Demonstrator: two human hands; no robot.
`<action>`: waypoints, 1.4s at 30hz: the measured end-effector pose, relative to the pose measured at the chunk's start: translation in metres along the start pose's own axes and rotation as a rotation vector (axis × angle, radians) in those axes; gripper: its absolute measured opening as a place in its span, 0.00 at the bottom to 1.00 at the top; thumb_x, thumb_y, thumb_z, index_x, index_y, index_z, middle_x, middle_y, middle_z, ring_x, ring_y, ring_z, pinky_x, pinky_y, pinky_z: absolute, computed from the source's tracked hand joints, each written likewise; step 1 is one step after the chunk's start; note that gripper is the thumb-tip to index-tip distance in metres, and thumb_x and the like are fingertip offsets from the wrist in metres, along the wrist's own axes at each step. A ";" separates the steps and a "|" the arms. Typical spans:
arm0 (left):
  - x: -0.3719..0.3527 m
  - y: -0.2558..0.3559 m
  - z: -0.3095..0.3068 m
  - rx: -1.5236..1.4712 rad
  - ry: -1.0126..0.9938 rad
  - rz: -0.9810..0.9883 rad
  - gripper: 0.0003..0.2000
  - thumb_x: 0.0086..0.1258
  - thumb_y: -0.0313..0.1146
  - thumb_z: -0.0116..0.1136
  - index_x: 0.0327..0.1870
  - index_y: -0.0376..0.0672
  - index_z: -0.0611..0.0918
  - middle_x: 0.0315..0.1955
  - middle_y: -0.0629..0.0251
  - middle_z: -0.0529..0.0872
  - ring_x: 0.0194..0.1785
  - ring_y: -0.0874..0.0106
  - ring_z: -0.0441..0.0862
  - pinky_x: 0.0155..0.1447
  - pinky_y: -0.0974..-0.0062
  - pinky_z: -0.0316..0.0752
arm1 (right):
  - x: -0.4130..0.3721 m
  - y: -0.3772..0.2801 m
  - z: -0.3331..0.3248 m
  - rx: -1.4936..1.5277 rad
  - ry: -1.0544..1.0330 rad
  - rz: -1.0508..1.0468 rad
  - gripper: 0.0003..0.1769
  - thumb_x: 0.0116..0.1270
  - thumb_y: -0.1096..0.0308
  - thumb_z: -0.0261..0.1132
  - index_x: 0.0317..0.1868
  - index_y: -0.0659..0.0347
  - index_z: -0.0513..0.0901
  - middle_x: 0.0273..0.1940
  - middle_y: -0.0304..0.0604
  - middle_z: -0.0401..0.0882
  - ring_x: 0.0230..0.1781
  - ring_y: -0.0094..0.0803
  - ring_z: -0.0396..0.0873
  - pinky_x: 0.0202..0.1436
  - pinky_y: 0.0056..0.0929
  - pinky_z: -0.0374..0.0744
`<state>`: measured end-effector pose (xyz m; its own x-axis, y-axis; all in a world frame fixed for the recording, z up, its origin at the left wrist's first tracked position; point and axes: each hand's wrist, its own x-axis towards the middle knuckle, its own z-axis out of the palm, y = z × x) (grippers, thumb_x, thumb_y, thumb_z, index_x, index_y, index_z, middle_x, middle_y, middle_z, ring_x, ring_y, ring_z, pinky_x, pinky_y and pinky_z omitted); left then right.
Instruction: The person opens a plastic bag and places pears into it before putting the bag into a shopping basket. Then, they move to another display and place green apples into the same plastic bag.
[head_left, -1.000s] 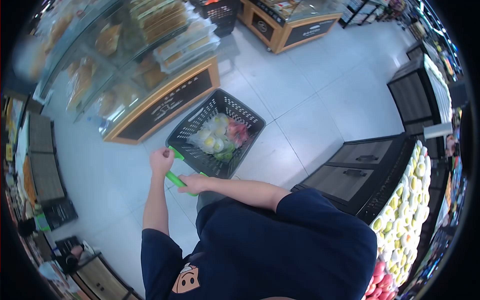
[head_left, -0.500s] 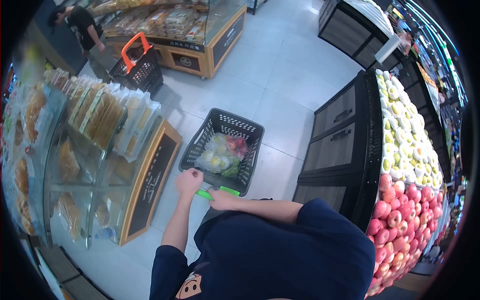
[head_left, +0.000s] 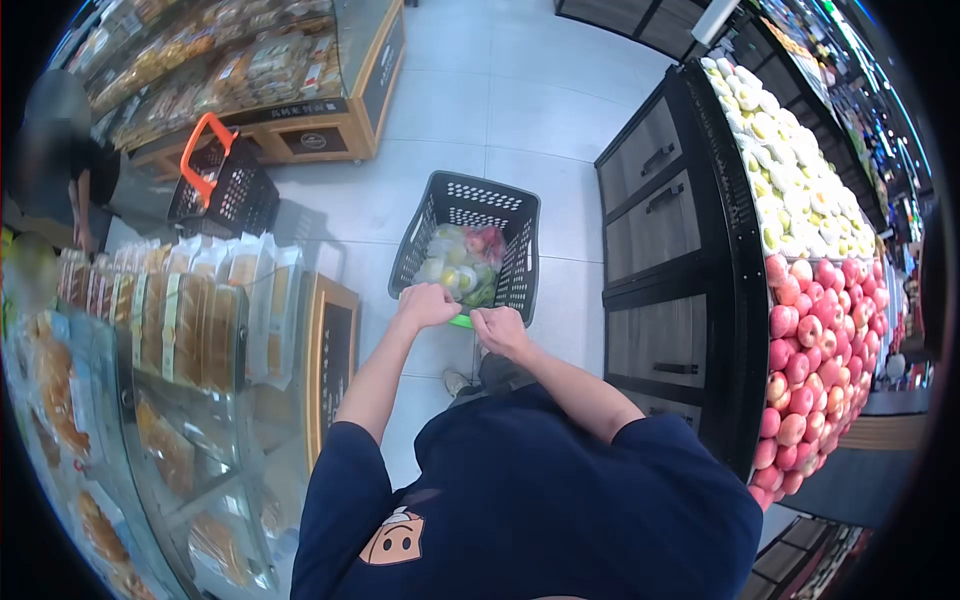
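Note:
A dark grey shopping basket with perforated sides stands on the floor ahead of me. Bagged produce lies in it: pale fruit in foam nets, some red fruit and something green. Between my hands a short piece of its bright green handle shows. My left hand is closed around the handle's left part. On the right part, my right hand is closed too, its fingers partly hidden.
Bread shelves stand close on my left. To the right, a black-framed stand bears red apples and netted fruit. Beyond the shelves are a basket with an orange handle, a person and a bakery case.
The view has turned and moved forward along the aisle. My right hand has shifted from near my body to farther out on the green handle. The other person appears nearer, bending.

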<state>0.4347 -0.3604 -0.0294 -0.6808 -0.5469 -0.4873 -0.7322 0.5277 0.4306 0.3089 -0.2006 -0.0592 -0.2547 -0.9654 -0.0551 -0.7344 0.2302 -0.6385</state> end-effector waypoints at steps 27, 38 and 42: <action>0.195 0.038 -0.085 0.017 -0.027 0.061 0.14 0.56 0.44 0.59 0.33 0.48 0.91 0.32 0.51 0.90 0.41 0.53 0.88 0.53 0.58 0.82 | 0.151 0.077 -0.065 0.076 0.368 0.080 0.20 0.67 0.59 0.61 0.19 0.61 0.79 0.19 0.52 0.78 0.19 0.52 0.79 0.26 0.50 0.76; 0.308 0.059 -0.122 0.082 -0.071 0.134 0.15 0.57 0.43 0.58 0.35 0.46 0.91 0.33 0.49 0.89 0.42 0.51 0.87 0.54 0.59 0.81 | 0.243 0.115 -0.109 0.202 0.342 0.490 0.20 0.64 0.54 0.59 0.26 0.61 0.87 0.24 0.58 0.82 0.28 0.56 0.83 0.38 0.52 0.81; 0.348 0.081 -0.143 0.093 -0.108 0.115 0.16 0.57 0.44 0.57 0.36 0.46 0.91 0.34 0.49 0.89 0.43 0.51 0.88 0.54 0.60 0.81 | 0.279 0.135 -0.127 0.177 0.314 0.563 0.21 0.64 0.55 0.59 0.26 0.64 0.87 0.25 0.58 0.83 0.29 0.56 0.84 0.43 0.51 0.82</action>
<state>0.1357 -0.6008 -0.0553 -0.7498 -0.4095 -0.5198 -0.6413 0.6433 0.4182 0.0582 -0.4235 -0.0633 -0.7597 -0.6161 -0.2078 -0.3281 0.6392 -0.6955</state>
